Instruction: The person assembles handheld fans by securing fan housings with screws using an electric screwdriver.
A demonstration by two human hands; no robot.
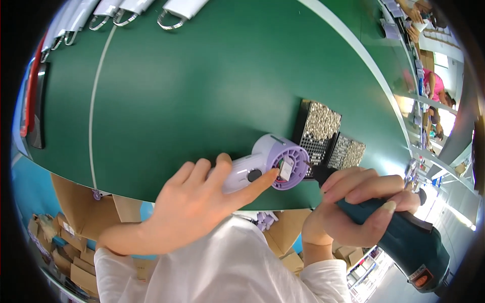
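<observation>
A white and light-purple handheld fan lies near the table's front edge, its round head open and turned toward the right. Inside the head's ribbed ring sits a small white part. My left hand is wrapped over the fan's handle, with the index finger reaching to the rim of the head. In my right hand is a dark green electric screwdriver. Its black nose points left, with the tip close to the head's right rim; whether it touches cannot be made out.
Behind the screwdriver tip stand two black trays holding small metal screws, a larger screw tray and a smaller screw tray. White items with metal loops line the far left. Cardboard boxes sit below the green table. Other people work at far right.
</observation>
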